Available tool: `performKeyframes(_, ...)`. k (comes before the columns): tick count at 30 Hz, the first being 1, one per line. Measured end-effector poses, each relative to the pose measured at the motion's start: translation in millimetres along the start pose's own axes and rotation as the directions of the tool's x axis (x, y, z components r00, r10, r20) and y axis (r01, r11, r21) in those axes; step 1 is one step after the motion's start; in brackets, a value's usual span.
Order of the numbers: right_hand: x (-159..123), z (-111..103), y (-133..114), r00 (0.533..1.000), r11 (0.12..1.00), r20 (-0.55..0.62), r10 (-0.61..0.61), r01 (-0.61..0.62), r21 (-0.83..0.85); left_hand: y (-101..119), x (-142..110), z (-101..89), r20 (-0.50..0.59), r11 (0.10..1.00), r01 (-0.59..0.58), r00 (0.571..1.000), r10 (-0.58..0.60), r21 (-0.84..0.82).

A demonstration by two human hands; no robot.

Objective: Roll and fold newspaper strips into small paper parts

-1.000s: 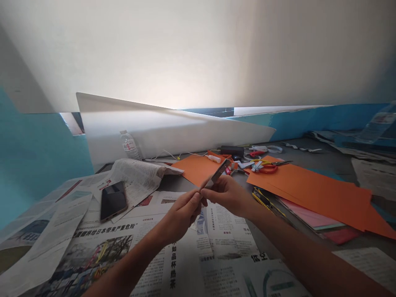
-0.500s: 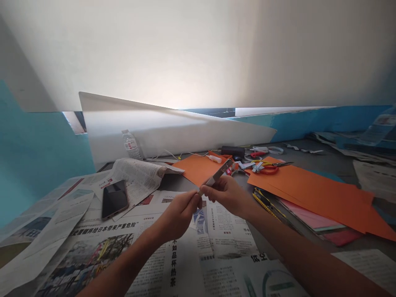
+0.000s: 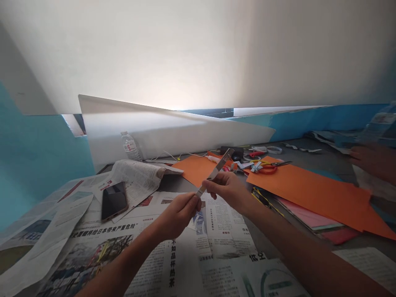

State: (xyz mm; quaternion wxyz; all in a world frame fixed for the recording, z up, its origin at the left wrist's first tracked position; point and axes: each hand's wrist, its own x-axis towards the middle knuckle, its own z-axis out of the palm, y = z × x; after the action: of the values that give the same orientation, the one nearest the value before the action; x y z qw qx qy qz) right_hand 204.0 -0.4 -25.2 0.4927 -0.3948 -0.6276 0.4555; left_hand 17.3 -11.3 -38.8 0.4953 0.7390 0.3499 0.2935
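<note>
A narrow, flat strip of folded paper (image 3: pixel 220 164), apparently newspaper, slants up and to the right above the table. My left hand (image 3: pixel 180 215) pinches its lower end between thumb and fingers. Higher up, my right hand (image 3: pixel 230 190) grips the same strip with the thumb on top, and the strip's far end sticks out beyond it. Beneath both hands lie printed newspaper sheets (image 3: pixel 151 251). Part of the strip is hidden behind the right fingers.
A phone (image 3: pixel 114 201) lies on newspaper at left, near a water bottle (image 3: pixel 130 146). To the right are orange paper sheets (image 3: pixel 309 189), scissors (image 3: pixel 269 167) and a yellow-black cutter (image 3: pixel 262 199). Another person's blurred hand (image 3: pixel 373 160) reaches in at the right edge.
My right hand has shifted slightly along the strip, and more of the strip shows between my hands. The other person's hand has come into view at the right.
</note>
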Motion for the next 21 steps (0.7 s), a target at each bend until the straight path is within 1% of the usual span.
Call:
performKeyframes(3,-2.2,7.7,3.2,0.999,1.000,0.050,0.013,-0.014,0.018,-0.3,0.4,4.1,-0.025,0.998,-0.034,0.999,0.033,-0.053)
performKeyframes(5,-3.7,11.9,4.8,0.996,1.000,0.083,0.015,-0.016,0.015,0.4,0.4,5.1,-0.039,0.997,-0.058,0.998,0.056,-0.057)
performKeyframes(7,-4.6,14.0,6.0,0.996,1.000,0.086,0.013,-0.015,0.016,0.9,0.0,4.9,-0.055,0.997,-0.083,0.995,0.083,0.000)
performKeyframes(9,-4.8,14.6,6.9,0.997,1.000,0.076,0.019,-0.020,0.002,0.4,-0.6,4.8,-0.070,0.990,-0.099,0.992,0.107,0.101)
performKeyframes(11,-4.9,15.0,7.3,0.998,1.000,0.059,0.030,-0.030,-0.010,-1.6,-0.9,5.6,-0.083,0.982,-0.100,0.990,0.115,0.161)
performKeyframes(12,-5.0,15.3,7.2,0.998,0.999,0.050,0.038,-0.037,-0.013,-3.1,-0.8,6.4,-0.088,0.983,-0.098,0.990,0.113,0.158)
performKeyframes(16,-5.1,14.7,5.0,0.998,0.998,0.017,0.053,-0.053,-0.020,-9.8,1.3,8.3,-0.076,0.995,-0.095,0.992,0.096,0.017)
performKeyframes(18,-3.8,10.7,3.5,0.999,0.999,-0.035,0.034,-0.035,-0.017,-12.7,2.7,6.1,-0.064,0.995,-0.093,0.994,0.091,-0.020)
performKeyframes(21,1.0,-1.4,3.0,0.988,0.999,-0.148,-0.037,0.042,0.027,-17.2,4.7,-1.3,-0.047,0.996,-0.082,0.995,0.083,0.020)
